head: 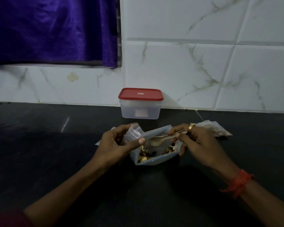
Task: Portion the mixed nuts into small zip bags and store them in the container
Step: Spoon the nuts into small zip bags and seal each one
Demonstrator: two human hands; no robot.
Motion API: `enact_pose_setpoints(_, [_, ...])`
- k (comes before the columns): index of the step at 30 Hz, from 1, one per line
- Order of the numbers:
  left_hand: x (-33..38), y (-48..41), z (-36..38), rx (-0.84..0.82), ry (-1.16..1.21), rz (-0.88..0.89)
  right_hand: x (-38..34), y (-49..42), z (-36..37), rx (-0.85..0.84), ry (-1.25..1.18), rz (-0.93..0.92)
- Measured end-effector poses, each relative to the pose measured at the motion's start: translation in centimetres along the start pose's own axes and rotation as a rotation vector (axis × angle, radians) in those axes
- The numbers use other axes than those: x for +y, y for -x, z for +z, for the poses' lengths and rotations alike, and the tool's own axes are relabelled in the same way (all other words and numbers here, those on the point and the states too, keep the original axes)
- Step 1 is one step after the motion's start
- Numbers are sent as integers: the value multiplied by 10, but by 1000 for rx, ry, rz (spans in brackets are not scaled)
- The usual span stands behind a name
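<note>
A large clear bag of mixed nuts lies open on the dark counter in front of me. My left hand grips a small clear zip bag, held open just left of the big bag's mouth. My right hand pinches the handle of a spoon whose bowl hangs over the nuts inside the big bag. A clear plastic container with a red lid, closed, stands behind the bags against the wall.
A filled small bag lies on the counter behind my right hand. The edge of another flat bag shows under my left hand. White marble tiles form the back wall; a purple curtain hangs at upper left.
</note>
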State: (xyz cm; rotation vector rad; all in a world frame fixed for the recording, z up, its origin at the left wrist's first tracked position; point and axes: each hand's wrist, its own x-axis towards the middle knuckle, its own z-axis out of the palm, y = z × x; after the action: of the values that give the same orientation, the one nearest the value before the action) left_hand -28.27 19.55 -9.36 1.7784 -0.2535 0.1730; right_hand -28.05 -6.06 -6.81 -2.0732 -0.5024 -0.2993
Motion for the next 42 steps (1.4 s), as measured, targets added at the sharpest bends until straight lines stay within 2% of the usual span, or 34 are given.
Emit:
enact_pose_setpoints(4, [0, 0, 0, 4, 8, 5, -5, 3, 2, -139, 16, -25])
enact_pose_setpoints(6, [0, 0, 0, -2, 1, 4, -7, 4, 0, -115, 6, -46])
enact_pose_setpoints(9, [1, 1, 0, -7, 3, 3, -6, 2, -4, 18, -7, -52])
enact_pose_setpoints(16, [1, 0, 1, -5, -15, 15, -2, 0, -1, 131, -48, 173])
enact_pose_setpoints(25, [2, 2, 3, 5, -33, 13, -14, 0, 9, -28, -319, 499])
enact_pose_setpoints(30, [1, 2, 3, 18, -21, 17, -16, -1, 7, -80, -347, 529])
enact_pose_setpoints(35, [3, 3, 3, 10, -13, 21, -14, -2, 7, -55, -349, 563])
enact_pose_setpoints(42, [3, 3, 2, -16, -51, 42, -13, -1, 11, -95, -490, 635])
